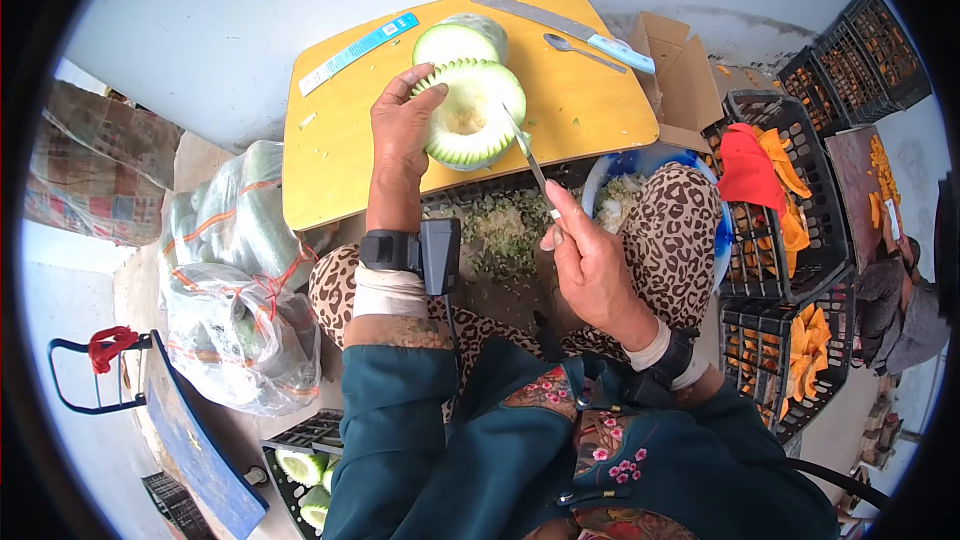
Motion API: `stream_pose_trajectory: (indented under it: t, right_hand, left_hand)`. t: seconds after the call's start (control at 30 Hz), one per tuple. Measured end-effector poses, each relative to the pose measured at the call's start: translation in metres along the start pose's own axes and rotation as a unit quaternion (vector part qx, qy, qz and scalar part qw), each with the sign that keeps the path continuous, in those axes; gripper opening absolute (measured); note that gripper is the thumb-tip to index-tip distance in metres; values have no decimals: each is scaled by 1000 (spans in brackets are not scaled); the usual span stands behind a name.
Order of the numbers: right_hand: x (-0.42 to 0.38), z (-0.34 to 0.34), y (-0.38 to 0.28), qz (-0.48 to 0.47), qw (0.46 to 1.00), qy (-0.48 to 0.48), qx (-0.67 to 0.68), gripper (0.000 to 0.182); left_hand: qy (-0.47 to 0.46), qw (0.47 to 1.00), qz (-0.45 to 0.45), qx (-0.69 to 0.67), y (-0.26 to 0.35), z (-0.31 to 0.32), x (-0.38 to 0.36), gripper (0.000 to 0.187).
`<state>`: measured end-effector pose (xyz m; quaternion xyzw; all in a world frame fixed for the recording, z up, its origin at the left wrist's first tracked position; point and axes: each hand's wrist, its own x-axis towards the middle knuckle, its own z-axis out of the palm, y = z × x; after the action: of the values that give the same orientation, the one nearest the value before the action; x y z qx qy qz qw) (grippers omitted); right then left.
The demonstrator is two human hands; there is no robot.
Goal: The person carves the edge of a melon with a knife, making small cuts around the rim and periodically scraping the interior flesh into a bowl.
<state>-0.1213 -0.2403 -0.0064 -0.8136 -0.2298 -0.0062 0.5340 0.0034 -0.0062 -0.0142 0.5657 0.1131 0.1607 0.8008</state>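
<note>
My left hand (400,128) grips the left rim of a hollowed winter melon piece (497,90), thumb over the cut face and fingers behind. Zigzag notches run along much of its edge; the right side looks smoother. In my right hand (595,275) is a small knife (526,148), its blade tip touching the melon's right rim. Behind stands another winter melon piece (455,43) with a pale, flat cut face. Both pieces sit on a yellow table (340,160).
On the table lie a long knife (540,16), a spoon (585,52) and a blue-and-white sleeve (360,53). Bagged melons (235,335) stand left. Black crates (785,285) with orange pieces and a cardboard box (685,90) stand right. Peelings (500,235) lie below. Another person (895,300) sits far right.
</note>
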Motion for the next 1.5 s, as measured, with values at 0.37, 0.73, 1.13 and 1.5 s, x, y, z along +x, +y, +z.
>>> stream_pose_trajectory:
  t: [0.37,0.73,1.13,1.5]
  right_hand:
    - [-5,3,3,-20,1000,17,-15,52]
    - [-5,0,0,-20,1000,6,-19,52]
    - [-9,-3,4,7,1000,-27,1,53]
    - [-12,-5,3,11,1000,3,27,53]
  left_hand:
    - [3,1000,-4,5,1,0,-1,30]
    - [2,1000,-5,-1,2,1,-1,29]
    - [-2,1000,-2,6,0,-1,0,30]
    - [-3,1000,-6,11,1,0,0,29]
